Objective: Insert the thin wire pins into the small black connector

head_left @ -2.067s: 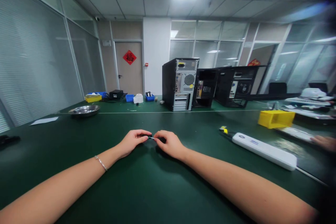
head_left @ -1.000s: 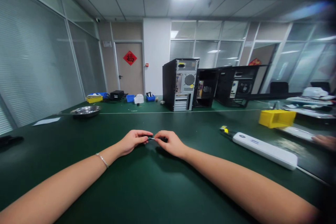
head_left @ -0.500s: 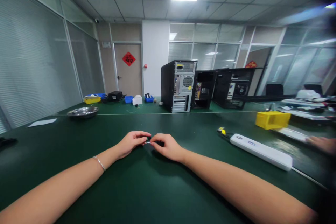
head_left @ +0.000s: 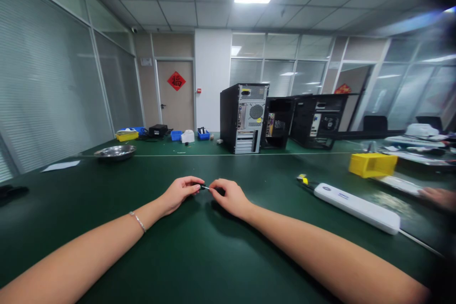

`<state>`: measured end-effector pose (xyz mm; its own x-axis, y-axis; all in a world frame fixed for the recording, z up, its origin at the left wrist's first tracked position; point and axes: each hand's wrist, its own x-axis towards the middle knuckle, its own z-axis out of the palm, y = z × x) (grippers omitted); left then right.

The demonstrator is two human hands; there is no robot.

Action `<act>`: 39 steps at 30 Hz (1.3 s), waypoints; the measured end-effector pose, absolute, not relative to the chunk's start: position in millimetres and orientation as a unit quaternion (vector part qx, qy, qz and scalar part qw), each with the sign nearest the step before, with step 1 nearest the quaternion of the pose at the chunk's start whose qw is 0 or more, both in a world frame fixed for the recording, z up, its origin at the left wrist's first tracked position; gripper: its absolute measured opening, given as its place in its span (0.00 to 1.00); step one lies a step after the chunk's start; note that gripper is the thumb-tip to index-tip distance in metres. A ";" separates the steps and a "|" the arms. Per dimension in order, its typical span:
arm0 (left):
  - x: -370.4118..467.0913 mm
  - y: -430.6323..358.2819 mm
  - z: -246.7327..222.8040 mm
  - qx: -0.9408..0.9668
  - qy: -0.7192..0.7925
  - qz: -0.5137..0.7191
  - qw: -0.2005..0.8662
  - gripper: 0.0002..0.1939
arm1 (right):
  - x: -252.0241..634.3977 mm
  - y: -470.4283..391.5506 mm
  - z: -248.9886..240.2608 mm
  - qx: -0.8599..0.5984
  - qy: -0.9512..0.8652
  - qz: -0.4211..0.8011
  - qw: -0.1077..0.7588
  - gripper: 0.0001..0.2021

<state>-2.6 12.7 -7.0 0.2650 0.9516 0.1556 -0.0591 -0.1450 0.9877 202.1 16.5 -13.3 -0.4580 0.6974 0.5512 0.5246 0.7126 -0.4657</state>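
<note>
Grip the small dark piece (head_left: 203,186) lightly between the left hand's (head_left: 178,193) closed fingers; steady the thin pale rod (head_left: 206,188) in the right hand's (head_left: 231,195) narrow pinch, aligned above the desk (head_left: 199,261).

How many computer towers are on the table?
3: a tall grey-backed black tower at left, a lower black tower mid-row, a wide black tower at right; others may hide behind.

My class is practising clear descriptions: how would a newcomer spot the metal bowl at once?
On the green table, look left of the tall computer case, past the left hand. The bowl is shallow, round and shiny, unlike the flat white sheet and yellow bin nearby.
</note>
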 end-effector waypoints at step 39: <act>-4.5 12.8 -11.4 0.641 0.391 0.452 0.481 0.13 | 203.9 15.4 -12.7 -0.361 -0.855 0.104 0.357 0.08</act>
